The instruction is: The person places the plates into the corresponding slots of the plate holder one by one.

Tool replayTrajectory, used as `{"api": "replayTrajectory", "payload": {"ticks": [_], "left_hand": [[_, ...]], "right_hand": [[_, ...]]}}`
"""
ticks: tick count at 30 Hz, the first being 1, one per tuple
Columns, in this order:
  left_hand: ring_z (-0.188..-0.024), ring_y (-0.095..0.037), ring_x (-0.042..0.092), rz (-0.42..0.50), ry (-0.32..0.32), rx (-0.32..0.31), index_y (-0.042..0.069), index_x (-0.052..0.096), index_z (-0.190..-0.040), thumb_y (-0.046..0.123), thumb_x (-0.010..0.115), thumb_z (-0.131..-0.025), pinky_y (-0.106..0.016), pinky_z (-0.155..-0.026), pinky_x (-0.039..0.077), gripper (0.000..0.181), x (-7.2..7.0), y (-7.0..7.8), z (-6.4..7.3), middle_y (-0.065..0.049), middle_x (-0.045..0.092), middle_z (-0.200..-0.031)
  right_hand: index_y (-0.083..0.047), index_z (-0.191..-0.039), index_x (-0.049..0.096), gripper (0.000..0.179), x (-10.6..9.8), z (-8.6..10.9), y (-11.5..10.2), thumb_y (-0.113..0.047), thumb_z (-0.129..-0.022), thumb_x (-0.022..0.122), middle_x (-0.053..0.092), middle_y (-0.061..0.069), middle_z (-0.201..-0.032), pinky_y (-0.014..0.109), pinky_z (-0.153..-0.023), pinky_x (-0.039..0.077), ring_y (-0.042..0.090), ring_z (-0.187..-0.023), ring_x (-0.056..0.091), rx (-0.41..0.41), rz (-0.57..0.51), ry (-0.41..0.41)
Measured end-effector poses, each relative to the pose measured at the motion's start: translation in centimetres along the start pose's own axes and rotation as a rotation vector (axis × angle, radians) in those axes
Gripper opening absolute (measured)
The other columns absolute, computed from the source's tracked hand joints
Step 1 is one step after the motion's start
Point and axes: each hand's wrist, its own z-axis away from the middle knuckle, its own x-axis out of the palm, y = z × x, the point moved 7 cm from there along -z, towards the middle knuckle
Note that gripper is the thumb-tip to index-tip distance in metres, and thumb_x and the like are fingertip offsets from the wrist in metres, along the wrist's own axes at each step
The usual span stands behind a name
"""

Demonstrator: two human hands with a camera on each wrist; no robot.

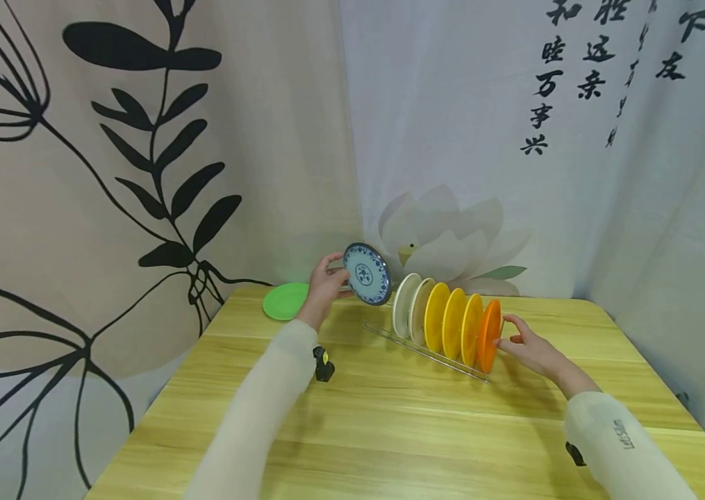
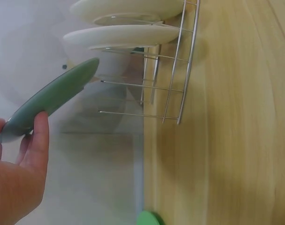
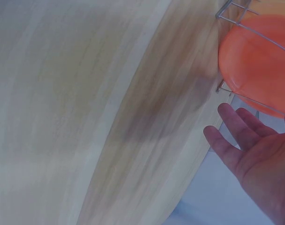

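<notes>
A small blue-and-white patterned plate (image 1: 367, 274) is tilted in the air at the left end of a wire dish rack (image 2: 171, 90). My left hand (image 1: 326, 288) grips it by its left edge, and its green-grey side (image 2: 53, 96) shows in the left wrist view. In the rack stand two white plates (image 1: 403, 305), several yellow plates (image 1: 435, 316) and an orange plate (image 1: 491, 333) at the right end. Beside the orange plate, my right hand (image 1: 533, 347) has its fingertips at the rack's end wire. Three of its fingers extend loosely in the right wrist view.
A green plate (image 1: 285, 301) lies on the wooden table (image 1: 402, 423) at the back left, behind my left hand. Patterned curtains (image 1: 289, 139) hang close behind the table's far edge. The rack's leftmost slots, beside the white plates, hold no plate.
</notes>
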Motion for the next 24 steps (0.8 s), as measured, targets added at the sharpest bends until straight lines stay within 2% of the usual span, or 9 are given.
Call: {"api": "replayTrajectory", "payload": {"ticks": [6,12,18,24], "left_hand": [[-0.089,-0.026,0.060,-0.057,-0.006,0.003,0.017,0.051,-0.141,-0.002,0.057,-0.088,-0.050,-0.085,0.057,0.056,1.0,-0.5,-0.4,-0.016,0.059,-0.117],[-0.088,-0.023,0.059,-0.088,-0.019,-0.001,0.018,0.054,-0.138,-0.001,0.057,-0.090,-0.044,-0.075,0.060,0.052,1.9,-1.2,-0.8,-0.014,0.059,-0.116],[-0.090,-0.024,0.058,-0.113,-0.041,0.021,0.018,0.059,-0.135,0.002,0.058,-0.093,-0.055,-0.086,0.055,0.045,2.8,-1.5,-1.0,-0.013,0.059,-0.115],[-0.098,-0.027,0.059,-0.094,-0.059,0.018,0.012,0.051,-0.141,-0.001,0.061,-0.093,-0.052,-0.087,0.055,0.051,3.7,-2.4,-0.7,-0.020,0.055,-0.124]], "right_hand": [[-0.008,-0.156,0.012,0.081,0.0,0.1,-0.1,-0.051,-0.099,0.050,0.041,0.041,-0.139,0.070,-0.096,0.040,0.058,-0.123,0.045,-0.003,0.000,0.004],[-0.009,-0.156,0.013,0.079,0.1,0.1,-0.1,-0.049,-0.099,0.051,0.041,0.041,-0.139,0.068,-0.095,0.042,0.057,-0.122,0.046,-0.006,-0.008,0.003],[-0.009,-0.156,0.014,0.079,0.1,-0.1,-0.1,-0.048,-0.099,0.051,0.041,0.041,-0.139,0.068,-0.096,0.041,0.057,-0.122,0.046,-0.006,-0.013,0.010],[-0.009,-0.156,0.014,0.079,0.1,-0.1,0.0,-0.048,-0.099,0.051,0.040,0.042,-0.140,0.068,-0.096,0.041,0.058,-0.123,0.045,-0.002,-0.016,0.008]]}}
